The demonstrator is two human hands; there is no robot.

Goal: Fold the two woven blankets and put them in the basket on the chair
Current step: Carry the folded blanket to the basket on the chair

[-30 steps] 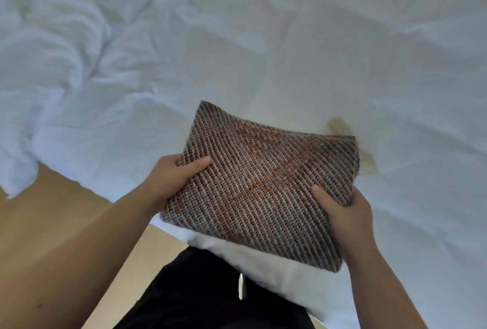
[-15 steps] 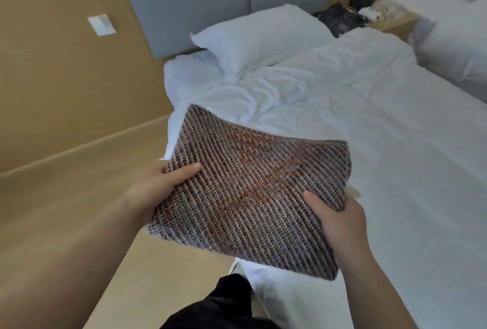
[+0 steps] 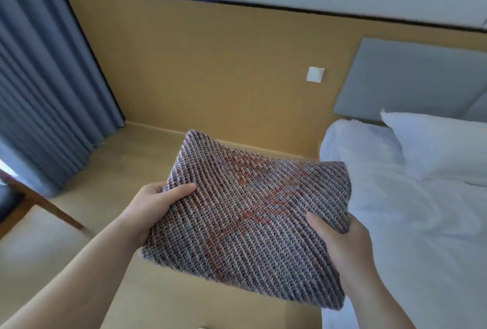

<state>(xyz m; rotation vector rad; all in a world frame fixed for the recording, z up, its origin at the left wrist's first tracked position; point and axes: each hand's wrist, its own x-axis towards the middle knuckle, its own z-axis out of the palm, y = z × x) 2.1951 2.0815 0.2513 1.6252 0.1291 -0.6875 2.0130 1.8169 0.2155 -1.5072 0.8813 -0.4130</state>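
The folded blanket [image 3: 250, 220] is held flat in the air between both hands, over the floor [image 3: 126, 160] beside the bed [image 3: 421, 223]. The left hand [image 3: 155, 210] grips its left edge, thumb on top. The right hand [image 3: 342, 244] grips its right edge, thumb on top, fingers hidden beneath.

No readable text, labels, brand names, numbers or signs appear anywhere in the view. The folded woven blanket [image 3: 250, 212] bears only an orange diamond pattern, not lettering, and the white wall plate [image 3: 315, 74] on the tan wall is blank.
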